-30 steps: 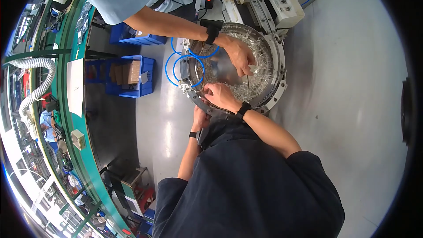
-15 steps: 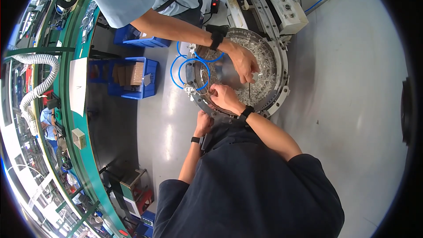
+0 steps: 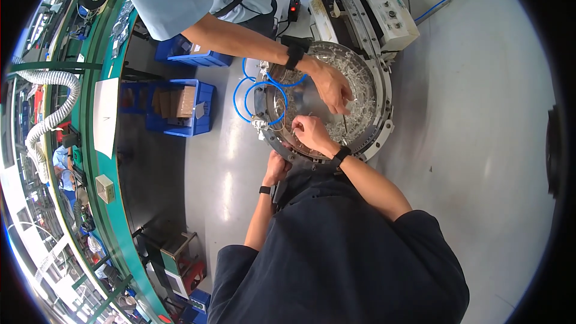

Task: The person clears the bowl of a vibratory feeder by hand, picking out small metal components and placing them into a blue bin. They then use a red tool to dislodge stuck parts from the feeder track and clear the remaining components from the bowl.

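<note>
In front of me stands a round metal feeder bowl with many small clear plastic parts heaped around its inside. My right hand hangs over the near part of the bowl, thumb and fingers pinched together; whatever is between them is too small to make out. Down at the bowl's near left outer edge, my left hand is curled closed beside the rim, its grip partly hidden. A co-worker's hand reaches in from the far left above the parts, with a thin dark rod below its fingers.
Thin blue air tubes loop over the bowl's left rim. Behind it are a linear track and a white control box with a red switch. Blue bins stand on the floor at left, near a long green workbench.
My right hand has shifted slightly to the right, away from the bowl's left rim, with its fingers still pinched. My left hand and the co-worker's hand have hardly moved.
</note>
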Tool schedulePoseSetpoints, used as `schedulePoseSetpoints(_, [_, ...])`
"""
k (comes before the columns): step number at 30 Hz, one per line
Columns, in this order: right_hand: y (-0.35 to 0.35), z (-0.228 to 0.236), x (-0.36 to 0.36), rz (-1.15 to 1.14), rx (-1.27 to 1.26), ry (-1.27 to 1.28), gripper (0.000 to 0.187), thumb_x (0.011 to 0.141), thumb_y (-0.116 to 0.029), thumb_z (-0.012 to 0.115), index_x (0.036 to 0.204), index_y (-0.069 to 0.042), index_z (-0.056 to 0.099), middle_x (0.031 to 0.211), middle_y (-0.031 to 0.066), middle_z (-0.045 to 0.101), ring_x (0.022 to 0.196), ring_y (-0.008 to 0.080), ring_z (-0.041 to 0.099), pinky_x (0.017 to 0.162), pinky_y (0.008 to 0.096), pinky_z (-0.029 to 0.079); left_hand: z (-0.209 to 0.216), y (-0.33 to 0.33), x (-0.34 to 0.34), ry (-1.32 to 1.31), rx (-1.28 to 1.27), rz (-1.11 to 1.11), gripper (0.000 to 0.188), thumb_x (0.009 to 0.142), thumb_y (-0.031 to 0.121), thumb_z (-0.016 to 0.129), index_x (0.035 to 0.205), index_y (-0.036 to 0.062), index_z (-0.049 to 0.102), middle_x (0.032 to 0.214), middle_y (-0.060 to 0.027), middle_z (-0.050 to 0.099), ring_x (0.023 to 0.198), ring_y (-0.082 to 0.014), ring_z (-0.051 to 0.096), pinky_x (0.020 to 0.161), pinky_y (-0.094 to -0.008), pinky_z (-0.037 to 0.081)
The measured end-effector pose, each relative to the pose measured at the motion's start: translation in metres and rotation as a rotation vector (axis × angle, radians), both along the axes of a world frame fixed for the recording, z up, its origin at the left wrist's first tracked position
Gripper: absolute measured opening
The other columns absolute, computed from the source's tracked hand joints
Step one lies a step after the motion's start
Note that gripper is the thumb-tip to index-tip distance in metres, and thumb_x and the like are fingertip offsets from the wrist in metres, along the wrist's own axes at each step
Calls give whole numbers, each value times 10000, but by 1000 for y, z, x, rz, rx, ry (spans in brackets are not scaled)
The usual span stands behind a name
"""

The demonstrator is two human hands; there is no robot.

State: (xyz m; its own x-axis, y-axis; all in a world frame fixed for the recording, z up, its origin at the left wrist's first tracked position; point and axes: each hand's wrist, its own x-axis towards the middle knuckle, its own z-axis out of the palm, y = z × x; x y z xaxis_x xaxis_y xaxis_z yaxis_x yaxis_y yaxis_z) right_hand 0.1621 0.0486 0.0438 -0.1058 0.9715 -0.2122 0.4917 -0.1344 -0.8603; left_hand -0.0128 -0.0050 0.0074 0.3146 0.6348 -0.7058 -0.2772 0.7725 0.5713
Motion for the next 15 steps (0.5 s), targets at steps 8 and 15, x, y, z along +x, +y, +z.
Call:
schedulePoseSetpoints(8, [-4,12,1,2,113,55,83,751,-82,595,782,-30,653,788,165,639,744,334,623,671,407,491,-4,5,4,-15,0,107,109,936,158,416,863,127,492,651,19,474,381,-75,352,319,-209,234])
schedulePoseSetpoints(15, [-4,7,-4,-18,108,2,149,745,-92,602,877,-49,654,838,165,628,812,352,611,729,421,488,-1,6,7,13,-26,44,100,934,147,432,851,140,488,606,31,454,366,-68,347,317,-212,222])
